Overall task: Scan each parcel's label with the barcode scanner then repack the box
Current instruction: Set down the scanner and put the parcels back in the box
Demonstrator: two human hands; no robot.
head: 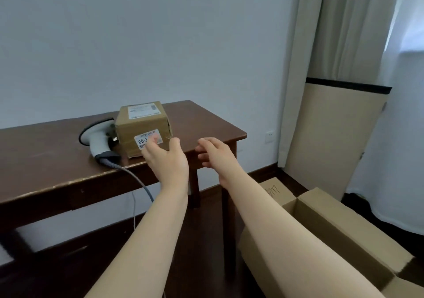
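**Entry: two empty hands reaching for a parcel at the table edge**

Left hand [166,160]: fingers spread and relaxed, gripping nothing. It covers part of the front label [146,140] of the parcel [141,123]. Whether the fingertips touch the cardboard cannot be told.

Right hand [212,154]: fingers loosely curled, empty, at 3 o'clock of the parcel and apart from it. With one hand before the front face and one off the side, the placing suits a two-handed lift. Judged a reach, not a hold.

Parcel: small brown carton, upright on the table [46,157] near its front edge. A second label [142,109] lies on top, so two labelled faces are open to a scan. Whether either has been scanned cannot be told.

Scanner [97,145]: white, pistol-shaped, lying at 9 o'clock of the parcel, just beside it and handy to the left hand. Its cable [138,179] drops over the table edge toward 5 o'clock.

Box [344,226]: large, flaps open, on the floor at 4 o'clock of the hands, near the table leg. Probably set there so that scanned parcels go straight down into it. Its contents are hidden by the right forearm.
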